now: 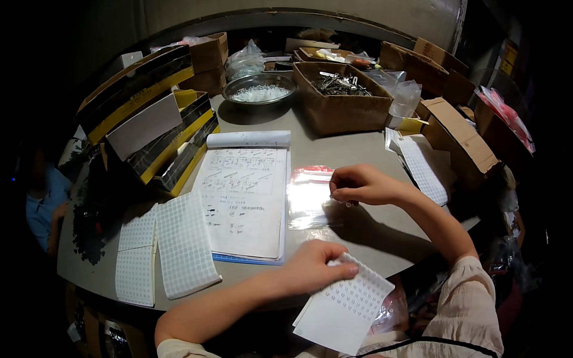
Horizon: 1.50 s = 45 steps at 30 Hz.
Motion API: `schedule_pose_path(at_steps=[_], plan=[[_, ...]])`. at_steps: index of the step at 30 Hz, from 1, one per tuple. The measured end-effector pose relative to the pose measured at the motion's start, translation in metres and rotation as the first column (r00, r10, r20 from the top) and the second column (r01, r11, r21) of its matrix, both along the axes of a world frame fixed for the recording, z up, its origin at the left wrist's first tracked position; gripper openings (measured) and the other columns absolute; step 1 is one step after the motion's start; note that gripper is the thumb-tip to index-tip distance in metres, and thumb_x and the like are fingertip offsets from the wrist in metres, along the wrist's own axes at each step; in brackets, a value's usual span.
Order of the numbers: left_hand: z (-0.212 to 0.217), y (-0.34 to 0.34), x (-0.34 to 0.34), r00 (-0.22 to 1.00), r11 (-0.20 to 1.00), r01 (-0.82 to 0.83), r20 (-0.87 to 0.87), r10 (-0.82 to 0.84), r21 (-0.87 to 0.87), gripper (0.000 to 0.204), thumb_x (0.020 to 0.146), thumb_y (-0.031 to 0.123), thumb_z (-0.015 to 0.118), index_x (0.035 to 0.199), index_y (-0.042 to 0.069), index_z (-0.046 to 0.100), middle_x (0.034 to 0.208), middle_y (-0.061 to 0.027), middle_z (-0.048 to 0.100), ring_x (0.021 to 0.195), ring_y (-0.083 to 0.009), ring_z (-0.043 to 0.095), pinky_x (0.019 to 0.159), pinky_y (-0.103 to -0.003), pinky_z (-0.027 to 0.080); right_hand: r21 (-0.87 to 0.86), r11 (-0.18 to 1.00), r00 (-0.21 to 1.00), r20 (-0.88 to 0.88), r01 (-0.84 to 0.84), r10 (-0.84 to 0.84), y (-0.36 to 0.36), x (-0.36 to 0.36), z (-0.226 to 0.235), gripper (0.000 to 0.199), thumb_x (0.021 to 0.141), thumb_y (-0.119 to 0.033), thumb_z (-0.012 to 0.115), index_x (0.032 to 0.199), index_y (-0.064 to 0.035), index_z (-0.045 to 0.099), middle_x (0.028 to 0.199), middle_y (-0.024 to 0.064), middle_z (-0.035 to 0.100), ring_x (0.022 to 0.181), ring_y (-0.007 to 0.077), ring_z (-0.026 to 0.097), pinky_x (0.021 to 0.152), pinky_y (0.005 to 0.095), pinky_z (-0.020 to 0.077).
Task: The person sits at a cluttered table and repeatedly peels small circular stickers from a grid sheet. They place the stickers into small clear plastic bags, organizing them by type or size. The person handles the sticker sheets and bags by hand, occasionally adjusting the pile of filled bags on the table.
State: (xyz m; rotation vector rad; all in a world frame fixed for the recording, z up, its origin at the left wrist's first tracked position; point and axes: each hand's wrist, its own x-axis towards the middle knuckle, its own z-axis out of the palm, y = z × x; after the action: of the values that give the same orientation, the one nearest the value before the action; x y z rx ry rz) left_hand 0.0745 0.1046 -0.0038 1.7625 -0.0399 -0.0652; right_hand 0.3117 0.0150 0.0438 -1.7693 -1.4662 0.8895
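My left hand [319, 267] pinches a folded sheet of round stickers [352, 298] between thumb and fingers, over the table's near edge. Small dark marks run in rows across that sheet. Above a stack of clear zip bags [307, 200] with red tops, my right hand [364, 185] is closed, thumb against the fingertips. A small white round sticker [349, 204] shows at the underside of its fingers; what lies between the fingertips is too small to make out. Left of the bags lies an open notepad [245, 197] with handwriting and small drawings.
More sticker sheets [184, 247] lie at the left, others [422, 167] at the right. Black-and-yellow boxes [173, 143] stand far left. At the back are a metal bowl [259, 89] of small clear pieces and a brown box [343, 113] of metal parts. A person [45, 203] sits far left.
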Motion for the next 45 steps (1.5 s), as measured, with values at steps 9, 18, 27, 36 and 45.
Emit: schedule_pose_path(at_steps=[9, 18, 27, 36, 45], plan=[[0.000, 0.001, 0.004, 0.998, 0.998, -0.048, -0.039, 0.049, 0.027, 0.029, 0.090, 0.029, 0.074, 0.094, 0.000, 0.074, 0.078, -0.0108, 0.072, 0.071, -0.0173, 0.065, 0.069, -0.034, 0.051, -0.051, 0.994, 0.918, 0.389, 0.098, -0.070, 0.024, 0.022, -0.033, 0.032, 0.089, -0.026, 0.076, 0.104, 0.0007, 0.067, 0.090, 0.0128, 0.070, 0.084, 0.0243, 0.069, 0.075, 0.0391, 0.0551], [0.006, 0.002, 0.004, 0.988, 1.000, -0.027, -0.155, 0.024, -0.016, 0.028, 0.093, 0.023, 0.075, 0.105, -0.003, 0.075, 0.094, -0.0095, 0.075, 0.087, -0.0137, 0.068, 0.079, -0.030, 0.054, -0.373, 0.835, 0.891, 0.367, 0.404, -0.267, -0.073, 0.067, -0.001, 0.044, 0.084, -0.035, 0.083, 0.101, 0.0029, 0.066, 0.075, 0.0096, 0.067, 0.063, 0.0169, 0.064, 0.059, 0.0332, 0.0522], [-0.010, 0.003, 0.005, 0.996, 0.997, -0.064, -0.061, 0.061, -0.046, 0.035, 0.092, 0.030, 0.071, 0.101, -0.003, 0.073, 0.086, -0.0147, 0.074, 0.080, -0.0175, 0.068, 0.075, -0.034, 0.053, -0.041, 0.997, 0.902, 0.430, 0.067, -0.043, -0.060, 0.021, -0.013, 0.018, 0.091, -0.012, 0.071, 0.102, -0.0011, 0.061, 0.091, 0.0110, 0.067, 0.080, 0.0230, 0.063, 0.074, 0.0339, 0.0511], [-0.002, 0.003, 0.002, 0.996, 0.997, -0.074, -0.056, 0.074, -0.001, 0.031, 0.094, 0.026, 0.070, 0.101, -0.004, 0.072, 0.088, -0.0127, 0.074, 0.080, -0.0163, 0.067, 0.075, -0.033, 0.053, -0.118, 0.938, 0.574, 0.813, 0.325, -0.097, -0.053, 0.014, 0.000, 0.023, 0.088, -0.013, 0.075, 0.100, -0.0007, 0.060, 0.088, 0.0150, 0.067, 0.081, 0.0345, 0.065, 0.072, 0.0394, 0.0511], [-0.004, 0.004, 0.005, 0.989, 0.990, -0.138, -0.053, 0.136, -0.043, 0.026, 0.098, 0.023, 0.066, 0.104, -0.002, 0.072, 0.080, -0.0037, 0.067, 0.073, -0.0078, 0.057, 0.065, -0.028, 0.048, 0.177, 0.984, 0.880, 0.470, -0.014, -0.072, -0.002, 0.017, -0.025, 0.024, 0.086, -0.006, 0.067, 0.109, -0.0026, 0.060, 0.101, 0.0184, 0.067, 0.092, 0.0360, 0.065, 0.079, 0.0427, 0.0518]])
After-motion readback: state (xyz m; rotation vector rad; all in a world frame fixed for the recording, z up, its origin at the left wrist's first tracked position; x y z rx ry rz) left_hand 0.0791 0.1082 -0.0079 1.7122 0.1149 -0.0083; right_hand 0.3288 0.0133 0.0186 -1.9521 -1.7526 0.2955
